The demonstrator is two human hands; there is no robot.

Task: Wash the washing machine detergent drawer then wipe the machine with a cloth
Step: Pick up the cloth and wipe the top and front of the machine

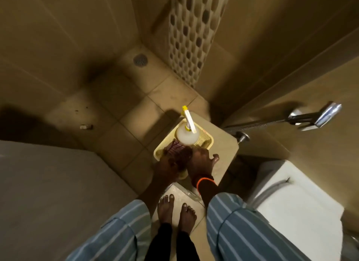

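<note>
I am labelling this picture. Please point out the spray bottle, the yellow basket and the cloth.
spray bottle [186, 134]: head view, on its white round body.
yellow basket [206, 140]: head view, on its perforated right wall.
cloth [175, 145]: head view, on the striped part lying in the basket.

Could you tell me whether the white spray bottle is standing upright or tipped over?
Upright: the spray bottle stands in the yellow basket, nozzle on top.

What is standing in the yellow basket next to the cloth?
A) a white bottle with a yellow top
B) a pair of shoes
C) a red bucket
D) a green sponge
A: a white bottle with a yellow top stands at the far end of the yellow basket, beside the dark striped cloth.
</note>
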